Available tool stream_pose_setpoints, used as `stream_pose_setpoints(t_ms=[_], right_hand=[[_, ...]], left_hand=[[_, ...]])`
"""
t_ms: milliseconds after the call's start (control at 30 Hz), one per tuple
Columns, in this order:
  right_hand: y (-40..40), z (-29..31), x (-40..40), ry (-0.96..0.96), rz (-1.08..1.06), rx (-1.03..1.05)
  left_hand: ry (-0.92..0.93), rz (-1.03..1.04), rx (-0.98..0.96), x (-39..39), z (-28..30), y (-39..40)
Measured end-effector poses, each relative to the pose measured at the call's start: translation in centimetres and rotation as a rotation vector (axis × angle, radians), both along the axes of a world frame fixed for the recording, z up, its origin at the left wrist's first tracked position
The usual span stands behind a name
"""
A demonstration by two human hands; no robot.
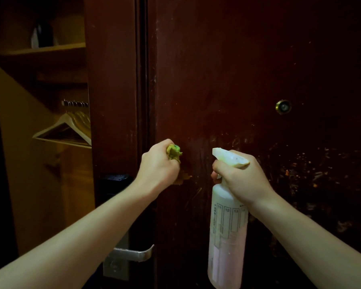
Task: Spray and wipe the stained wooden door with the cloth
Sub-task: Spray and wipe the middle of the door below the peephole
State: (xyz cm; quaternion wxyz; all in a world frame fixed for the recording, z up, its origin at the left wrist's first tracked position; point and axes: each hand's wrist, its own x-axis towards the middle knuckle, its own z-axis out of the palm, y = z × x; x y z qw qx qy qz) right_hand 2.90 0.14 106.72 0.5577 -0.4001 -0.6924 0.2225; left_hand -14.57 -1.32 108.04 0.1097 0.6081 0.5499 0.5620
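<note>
Near the door (238, 69) edge, left hand (157, 163) grips cloth (173, 152); right hand (240, 178) grips spray bottle (227, 236).

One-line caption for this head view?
Left hand presses cloth to stained door; right hand grips spray bottle.

Bare door (227, 80) lies open from 12 to 2 o'clock above both hands; peephole (283, 106) at 2, lever handle (133, 254) at 7 obstruct

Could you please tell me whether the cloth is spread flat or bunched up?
Bunched up: the yellow-green cloth is wadded inside the left hand, against the dark red wooden door.
</note>
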Motion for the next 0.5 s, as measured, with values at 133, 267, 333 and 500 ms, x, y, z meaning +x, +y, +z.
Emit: stream_pose_setpoints(t_ms=[133, 267, 333, 500], right_hand=[[0.0, 0.0, 0.2, -0.026, -0.044, 0.022], [0.0, -0.1, 0.6, 0.023, -0.058, -0.011], [-0.1, -0.1, 0.7, 0.060, -0.051, -0.019], [-0.3, 0.0, 1.0, 0.058, -0.093, -0.027]], left_hand=[[0.036, 0.048, 0.010, -0.4, -0.1, 0.4], [0.011, 0.002, -0.078, -0.3, -0.3, 0.9], [0.063, 0.051, -0.073, -0.2, -0.3, 1.0], [0.081, 0.133, -0.068, -0.3, -0.6, 1.3]])
